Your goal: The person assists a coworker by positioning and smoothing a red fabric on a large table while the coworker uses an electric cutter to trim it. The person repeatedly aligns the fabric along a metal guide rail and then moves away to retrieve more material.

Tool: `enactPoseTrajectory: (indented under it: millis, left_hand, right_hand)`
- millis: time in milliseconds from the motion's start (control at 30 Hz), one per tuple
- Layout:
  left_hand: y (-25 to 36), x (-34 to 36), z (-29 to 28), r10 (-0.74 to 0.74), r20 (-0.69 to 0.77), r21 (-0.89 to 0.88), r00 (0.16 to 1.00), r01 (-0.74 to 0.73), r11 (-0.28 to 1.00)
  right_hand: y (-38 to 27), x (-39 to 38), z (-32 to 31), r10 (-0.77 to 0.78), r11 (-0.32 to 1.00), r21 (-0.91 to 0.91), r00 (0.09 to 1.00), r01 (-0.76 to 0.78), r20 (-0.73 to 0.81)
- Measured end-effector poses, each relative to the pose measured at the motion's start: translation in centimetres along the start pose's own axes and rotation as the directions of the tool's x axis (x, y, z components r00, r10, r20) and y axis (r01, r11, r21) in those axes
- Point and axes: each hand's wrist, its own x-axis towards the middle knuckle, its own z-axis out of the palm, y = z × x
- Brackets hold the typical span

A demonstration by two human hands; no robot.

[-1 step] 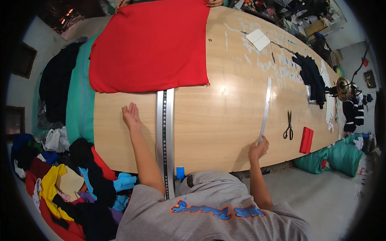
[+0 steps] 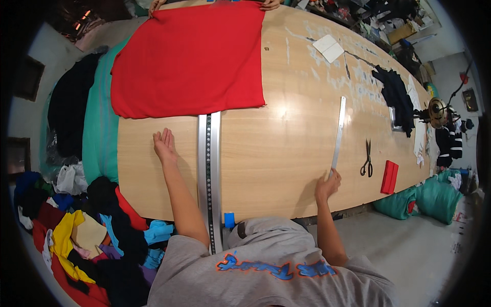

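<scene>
Looking down in the head view, I notice blue lettering edged in orange [image 2: 276, 268] across the wearer's grey shirt [image 2: 194, 279]; any markings on the metal ruler [image 2: 338, 130] are too small to read. That ruler lies on the right part of the wooden surface [image 2: 276, 169], its long axis running away from the person, far end leaning slightly right. The right hand [image 2: 327, 186] has its grip closed on the near end. The left hand [image 2: 164, 147] is open and empty, fingers pointing away; whether it touches the surface I can't tell. Beyond it spreads the red fabric [image 2: 189, 61], its near edge running left to right across the silver rail [image 2: 216, 163], its far corners at a co-worker's hands [image 2: 269, 4]. Right of the ruler sit scissors [image 2: 368, 152], blades pointing away, then a red block [image 2: 389, 177].
</scene>
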Motion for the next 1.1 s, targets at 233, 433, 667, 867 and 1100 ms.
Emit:
enactPoseTrajectory:
  millis: [233, 433, 667, 867, 1100]
  left_hand:
    - [0.6, 2.3, 6.5, -0.224, 0.165, 0.150, 0.961, 0.200, 0.968]
    - [-1.0, 4.8, 12.1, -0.243, 0.078, 0.222, 0.967, 0.221, 0.950]
    - [0.4, 3.2, 15.0, 0.041, 0.125, 0.140, 0.991, -0.059, 0.988]
    - [2.7, 3.1, 15.0, 0.230, 0.159, 0.170, 0.960, -0.256, 0.952]
    - [-0.6, 6.2, 9.4, 0.184, 0.127, 0.392, 0.975, -0.219, 0.893]
  right_hand:
    - [-18.2, 5.8, 6.5, -0.436, 0.679, 0.714, 0.876, 0.168, 0.209]
    - [-33.3, 8.4, 10.1, -0.326, 0.711, 0.681, 0.776, -0.175, 0.540]
    - [-35.4, 10.2, 8.4, -0.294, 0.732, 0.654, 0.777, -0.191, 0.556]
    - [-34.6, 9.9, 5.4, -0.344, 0.586, 0.783, 0.810, -0.210, 0.475]
    - [-33.2, 6.5, 10.4, -0.280, 0.772, 0.602, 0.741, -0.203, 0.610]
